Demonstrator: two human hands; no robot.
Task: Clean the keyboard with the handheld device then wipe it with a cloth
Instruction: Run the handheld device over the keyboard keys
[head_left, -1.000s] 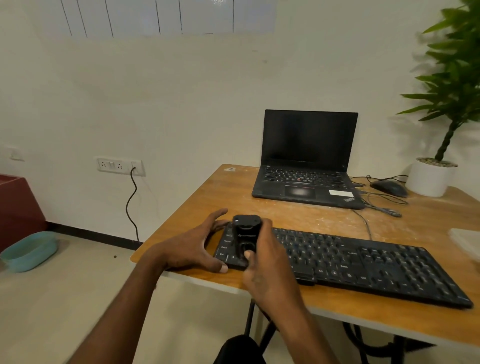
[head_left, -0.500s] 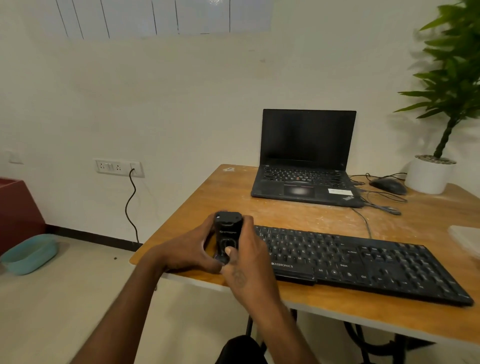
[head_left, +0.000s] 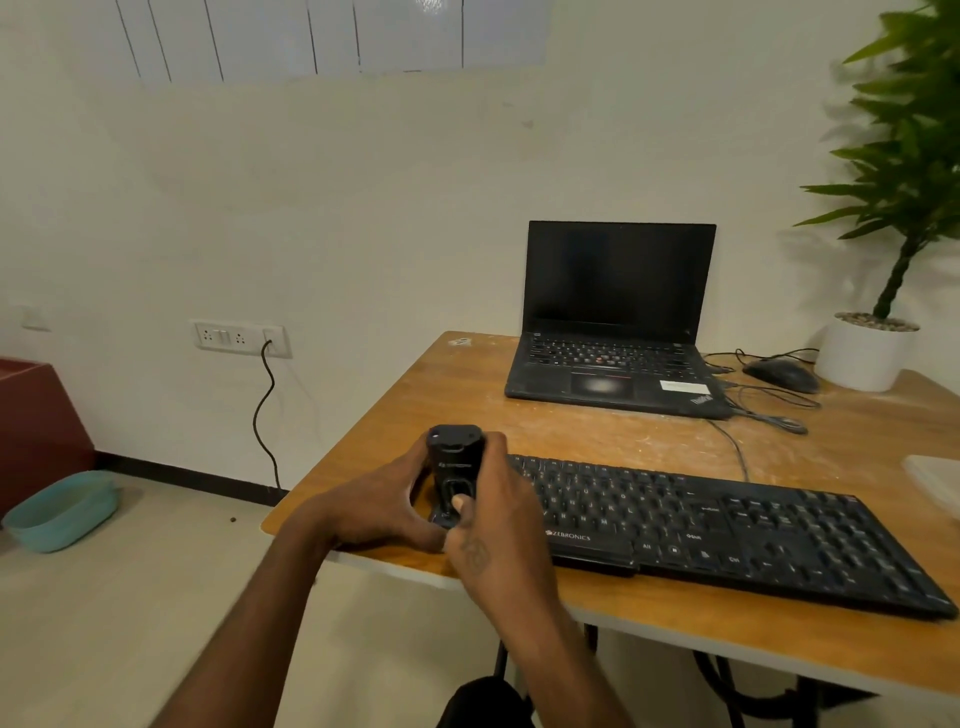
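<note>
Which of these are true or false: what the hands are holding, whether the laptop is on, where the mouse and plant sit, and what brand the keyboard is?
1. The right hand grips the handheld device. True.
2. The laptop screen shows a bright picture. False: it is dark.
3. The mouse lies beside the white plant pot. True.
4. The keyboard reads ZEBRONICS. True.
5. The left hand wipes with a cloth. False: it holds no cloth.
</note>
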